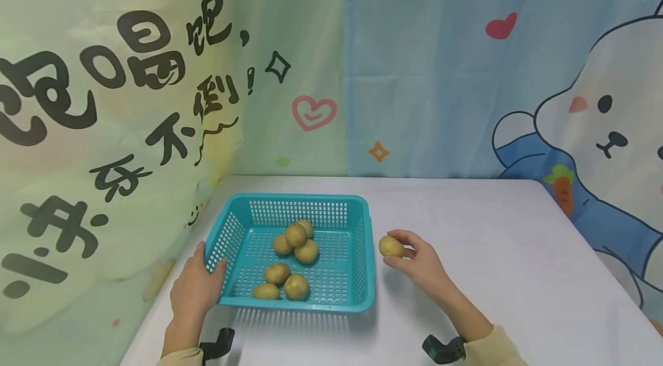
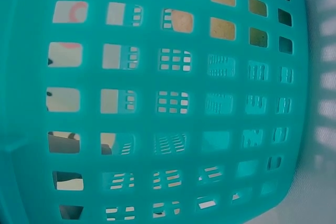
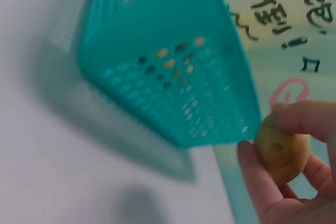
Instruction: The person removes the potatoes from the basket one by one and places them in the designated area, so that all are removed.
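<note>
A turquoise plastic basket [image 1: 369,274] with lattice walls holds several small potatoes [image 1: 296,235]. Toward its back they lie in a cluster, one on top of the others; three more are near the front wall. My left hand [image 1: 197,285] grips the basket's left rim, thumb over the edge. Filling the left wrist view is the basket's perforated wall [image 2: 144,121], with potatoes showing through the holes. Just right of the basket, my right hand [image 1: 418,262] pinches a single potato [image 1: 391,247] between thumb and fingers, above the table; the right wrist view shows this potato [image 3: 281,148] close up.
The table [image 1: 497,251] has a white cloth, and the basket casts a shadow on it below its front wall. Behind and to the left hangs a printed curtain [image 1: 290,21] with large characters, hearts and a cartoon animal. Dark wrist devices [image 1: 444,349] are worn on both wrists.
</note>
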A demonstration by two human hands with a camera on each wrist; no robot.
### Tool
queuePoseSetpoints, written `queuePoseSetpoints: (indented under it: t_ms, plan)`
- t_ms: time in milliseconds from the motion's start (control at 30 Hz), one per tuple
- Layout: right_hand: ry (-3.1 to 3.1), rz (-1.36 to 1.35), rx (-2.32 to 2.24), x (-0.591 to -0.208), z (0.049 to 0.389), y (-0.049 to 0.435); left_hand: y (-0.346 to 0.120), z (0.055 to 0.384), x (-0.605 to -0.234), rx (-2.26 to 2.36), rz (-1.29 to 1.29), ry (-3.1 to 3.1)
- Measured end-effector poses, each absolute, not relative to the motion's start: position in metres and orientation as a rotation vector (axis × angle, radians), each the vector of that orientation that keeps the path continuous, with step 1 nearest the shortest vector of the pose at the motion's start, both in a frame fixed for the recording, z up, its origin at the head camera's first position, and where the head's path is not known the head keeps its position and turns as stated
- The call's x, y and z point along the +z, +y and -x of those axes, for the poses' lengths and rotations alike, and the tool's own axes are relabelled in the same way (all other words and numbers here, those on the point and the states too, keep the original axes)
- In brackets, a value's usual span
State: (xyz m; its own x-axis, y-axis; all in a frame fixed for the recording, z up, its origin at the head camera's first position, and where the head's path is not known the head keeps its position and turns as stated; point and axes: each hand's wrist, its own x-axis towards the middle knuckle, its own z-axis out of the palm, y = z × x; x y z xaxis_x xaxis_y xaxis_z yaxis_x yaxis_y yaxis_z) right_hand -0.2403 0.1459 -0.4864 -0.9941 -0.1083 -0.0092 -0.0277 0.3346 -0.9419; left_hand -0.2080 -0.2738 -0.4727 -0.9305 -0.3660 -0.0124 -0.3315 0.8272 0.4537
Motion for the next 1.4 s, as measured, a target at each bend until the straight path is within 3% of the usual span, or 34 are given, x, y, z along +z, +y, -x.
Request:
queuePoseSetpoints:
  t_ms: [233,500,1100,1400]
  plan:
    - [2.63,-0.032,-1.547,-0.519,0.244,0.159,-0.274,0.209,-0.473,-0.707,-0.567,-2.93]
    - [2.845,0.037,-1.333,-0.542,0.251,0.162,-0.275,0.208,-0.473,-0.724,-0.597,-2.925]
    - [2.962,0.125,-1.293,-0.551,0.29,0.157,-0.271,0.208,-0.472,-0.736,-0.58,-2.912]
    - [2.983,0.093,-1.238,-0.55,0.293,0.153,-0.273,0.209,-0.474,-0.739,-0.589,-2.91]
